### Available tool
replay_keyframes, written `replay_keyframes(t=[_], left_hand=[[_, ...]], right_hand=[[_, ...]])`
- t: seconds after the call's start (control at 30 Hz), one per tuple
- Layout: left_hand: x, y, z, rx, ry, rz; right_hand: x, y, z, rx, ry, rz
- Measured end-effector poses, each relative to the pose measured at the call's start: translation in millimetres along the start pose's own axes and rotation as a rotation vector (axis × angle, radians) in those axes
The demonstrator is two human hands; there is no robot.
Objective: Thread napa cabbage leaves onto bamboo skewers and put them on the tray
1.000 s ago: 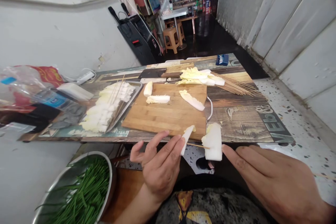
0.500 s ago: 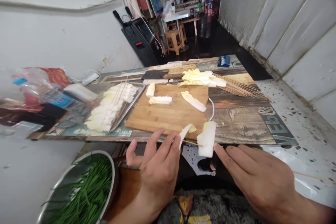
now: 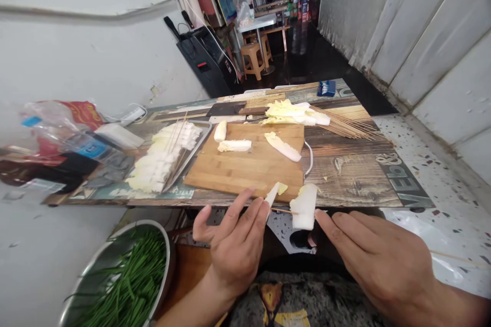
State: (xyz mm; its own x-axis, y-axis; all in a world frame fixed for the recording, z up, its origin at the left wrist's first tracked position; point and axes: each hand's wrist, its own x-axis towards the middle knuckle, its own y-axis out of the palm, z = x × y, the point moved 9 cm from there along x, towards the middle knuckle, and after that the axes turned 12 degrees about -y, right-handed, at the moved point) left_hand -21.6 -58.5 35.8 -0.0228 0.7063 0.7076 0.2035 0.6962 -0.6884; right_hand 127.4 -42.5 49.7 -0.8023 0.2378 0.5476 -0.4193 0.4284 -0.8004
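Over the table's front edge, a thin bamboo skewer (image 3: 283,210) runs between my hands. My left hand (image 3: 238,250) presses its fingertips against a narrow white cabbage piece (image 3: 272,197), seen nearly edge-on, at the skewer's left end; its thumb sticks out. A wider cabbage piece (image 3: 305,208) is threaded on the skewer just left of my right hand's fingertips. My right hand (image 3: 378,250) is closed round the skewer, whose other end shows beyond the palm. Behind them is a wooden cutting board (image 3: 241,176) with a long cabbage strip (image 3: 283,147) and two shorter pieces (image 3: 235,146).
A metal tray (image 3: 187,163) holds skewered cabbage (image 3: 163,156) on the left. Cabbage leaves (image 3: 293,113), loose skewers (image 3: 345,125) and a knife handle (image 3: 253,111) lie behind the board. A bowl (image 3: 168,250) of green chives stands lower left, a plastic bottle (image 3: 90,144) farther left.
Both hands have shifted slightly right with the skewer. The wider cabbage piece has moved a little right with them; the pieces on the board have not moved.
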Motion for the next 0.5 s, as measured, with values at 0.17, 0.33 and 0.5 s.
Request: replay_keyframes(t=[0.17,0.33,0.5], left_hand=[[0,0.5,-2,-0.032,0.002,0.006],[0,2.5,-10,-0.079,0.040,0.041],[7,0.2,-19,-0.087,0.053,0.094]], right_hand=[[1,0,-1,0.014,0.007,-0.001],[4,3,2,0.045,-0.005,-0.001],[5,12,1,0.091,0.006,0.002]])
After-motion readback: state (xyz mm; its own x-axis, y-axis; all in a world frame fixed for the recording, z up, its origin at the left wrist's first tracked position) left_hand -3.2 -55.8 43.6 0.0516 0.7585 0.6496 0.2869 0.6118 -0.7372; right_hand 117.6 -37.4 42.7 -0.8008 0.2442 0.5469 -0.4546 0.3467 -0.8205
